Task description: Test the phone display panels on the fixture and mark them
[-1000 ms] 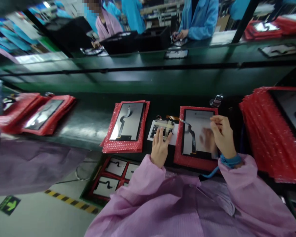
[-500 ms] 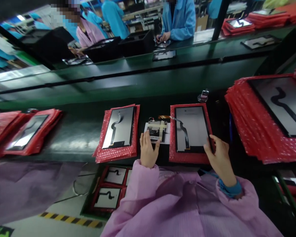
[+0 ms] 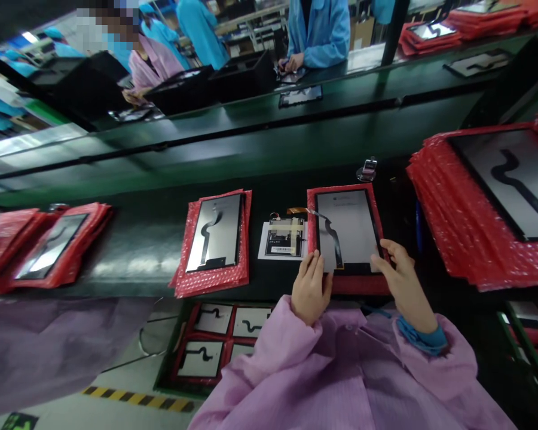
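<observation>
One display panel (image 3: 356,230), pinched at four o'clock by the right hand's (image 3: 401,283) grip. The left hand (image 3: 311,289) touches seven o'clock, its hold unclear.

The red stack (image 3: 452,239) blocks right; bench (image 3: 143,233) between left piles (image 3: 214,233) allows passage.

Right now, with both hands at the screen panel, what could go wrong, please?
The orange strip seems to reach the ribbon cable on the screen panel, so shifting the panel might tug it loose. The left hand is at the panel's lower left corner and the right hand at its right edge; uneven pressure could flex or smudge it. The panel lies on red bubble wrap, where it might slide.
</observation>
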Tool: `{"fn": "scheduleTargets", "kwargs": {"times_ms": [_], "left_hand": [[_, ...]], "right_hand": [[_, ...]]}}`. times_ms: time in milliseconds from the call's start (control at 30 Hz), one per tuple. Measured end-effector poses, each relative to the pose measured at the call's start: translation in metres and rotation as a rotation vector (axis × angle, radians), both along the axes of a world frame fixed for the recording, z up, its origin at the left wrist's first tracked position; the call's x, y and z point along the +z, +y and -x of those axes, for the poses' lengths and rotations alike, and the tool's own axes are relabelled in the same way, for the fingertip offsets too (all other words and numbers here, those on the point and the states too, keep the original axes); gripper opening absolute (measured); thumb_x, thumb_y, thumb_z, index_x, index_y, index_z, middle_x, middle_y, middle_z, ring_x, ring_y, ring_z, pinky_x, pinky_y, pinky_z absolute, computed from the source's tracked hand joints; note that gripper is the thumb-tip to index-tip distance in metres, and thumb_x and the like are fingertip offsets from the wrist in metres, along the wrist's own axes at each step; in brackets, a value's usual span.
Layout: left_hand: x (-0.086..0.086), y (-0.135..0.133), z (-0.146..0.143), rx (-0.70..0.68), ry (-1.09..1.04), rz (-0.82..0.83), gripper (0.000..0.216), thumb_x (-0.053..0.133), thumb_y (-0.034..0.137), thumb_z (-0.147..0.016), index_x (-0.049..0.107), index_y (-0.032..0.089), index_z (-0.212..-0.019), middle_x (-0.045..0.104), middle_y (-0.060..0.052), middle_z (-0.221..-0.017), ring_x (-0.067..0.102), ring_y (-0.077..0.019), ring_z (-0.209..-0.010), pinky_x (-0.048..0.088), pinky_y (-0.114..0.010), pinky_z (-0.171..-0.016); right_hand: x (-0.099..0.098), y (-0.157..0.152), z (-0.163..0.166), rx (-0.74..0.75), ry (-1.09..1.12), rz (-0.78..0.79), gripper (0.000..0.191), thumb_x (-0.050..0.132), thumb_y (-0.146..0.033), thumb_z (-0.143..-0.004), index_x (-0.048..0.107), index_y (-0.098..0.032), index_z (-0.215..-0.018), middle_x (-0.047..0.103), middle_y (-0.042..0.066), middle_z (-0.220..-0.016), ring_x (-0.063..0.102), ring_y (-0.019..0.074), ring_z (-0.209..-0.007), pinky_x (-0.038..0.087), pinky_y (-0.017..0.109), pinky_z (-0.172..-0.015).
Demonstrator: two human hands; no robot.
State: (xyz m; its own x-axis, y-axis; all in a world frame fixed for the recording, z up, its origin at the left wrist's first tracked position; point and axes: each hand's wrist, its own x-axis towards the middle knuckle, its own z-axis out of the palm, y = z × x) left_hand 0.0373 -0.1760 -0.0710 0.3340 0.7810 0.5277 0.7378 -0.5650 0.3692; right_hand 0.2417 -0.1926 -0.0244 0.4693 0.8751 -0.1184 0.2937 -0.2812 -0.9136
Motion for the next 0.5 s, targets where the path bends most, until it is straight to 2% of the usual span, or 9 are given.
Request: {"fn": "scheduleTargets", "kwargs": {"times_ms": [67,133,200,300,367,433,500], "left_hand": [[0.000,-0.001,0.003,0.011,-0.037,0.055,0.052,0.050,0.030,-0.103,0.048,0.008,-0.150,0.070,-0.021,-0.133,0.061,-0.0331,-0.131,0.058,-0.049,-0.106],[0.005,0.002,0.010,-0.003,-0.086,0.135,0.058,0.051,0.038,-0.103,0.047,0.006,-0.151,0.070,-0.023,-0.131,0.063,-0.0338,-0.128,0.059,-0.050,-0.104],[0.017,0.010,0.019,-0.042,-0.141,0.247,0.058,0.051,0.046,-0.103,0.053,0.007,-0.147,0.072,-0.022,-0.128,0.066,-0.0331,-0.123,0.059,-0.050,-0.103],[0.041,0.031,0.028,-0.054,-0.297,0.409,0.052,0.049,0.055,-0.103,0.068,0.014,-0.131,0.077,-0.017,-0.117,0.071,-0.0301,-0.113,0.058,-0.049,-0.104],[0.060,0.047,0.027,-0.020,-0.536,0.461,0.052,0.047,0.059,-0.103,0.072,0.018,-0.124,0.076,-0.015,-0.122,0.070,-0.0288,-0.118,0.053,-0.049,-0.110],[0.077,0.061,0.023,-0.060,-0.878,0.528,0.054,0.045,0.063,-0.102,0.069,0.022,-0.130,0.069,-0.011,-0.139,0.062,-0.0273,-0.134,0.046,-0.047,-0.120],[0.091,0.071,0.019,-0.150,-1.188,0.661,0.056,0.045,0.064,-0.101,0.065,0.025,-0.135,0.064,-0.007,-0.147,0.055,-0.0260,-0.144,0.041,-0.045,-0.125]], "right_hand": [[0.019,-0.002,0.001,0.011,0.070,0.006,0.065,0.064,-0.066,-0.078,0.060,-0.024,-0.127,0.057,0.012,-0.138,0.043,0.0331,-0.136,0.035,0.056,-0.118],[0.041,-0.005,0.006,0.033,0.086,-0.055,0.060,0.064,-0.063,-0.081,0.059,-0.025,-0.127,0.057,0.012,-0.139,0.045,0.0324,-0.135,0.035,0.056,-0.117],[0.063,-0.009,0.018,0.092,0.078,-0.147,0.054,0.062,-0.058,-0.086,0.057,-0.025,-0.128,0.056,0.011,-0.139,0.047,0.0308,-0.134,0.037,0.056,-0.117],[0.089,-0.009,0.044,0.276,0.035,-0.294,0.047,0.061,-0.050,-0.093,0.055,-0.025,-0.132,0.057,0.010,-0.138,0.049,0.0268,-0.133,0.039,0.051,-0.118],[0.095,-0.005,0.062,0.439,0.036,-0.370,0.048,0.061,-0.048,-0.095,0.052,-0.025,-0.136,0.056,0.010,-0.141,0.048,0.0244,-0.136,0.041,0.047,-0.118],[0.089,0.001,0.077,0.554,0.101,-0.394,0.052,0.056,-0.052,-0.098,0.047,-0.025,-0.142,0.052,0.010,-0.148,0.044,0.0227,-0.141,0.041,0.045,-0.121],[0.073,0.008,0.089,0.524,0.181,-0.346,0.056,0.046,-0.059,-0.101,0.045,-0.025,-0.145,0.048,0.011,-0.152,0.041,0.0228,-0.144,0.038,0.047,-0.124]]}}
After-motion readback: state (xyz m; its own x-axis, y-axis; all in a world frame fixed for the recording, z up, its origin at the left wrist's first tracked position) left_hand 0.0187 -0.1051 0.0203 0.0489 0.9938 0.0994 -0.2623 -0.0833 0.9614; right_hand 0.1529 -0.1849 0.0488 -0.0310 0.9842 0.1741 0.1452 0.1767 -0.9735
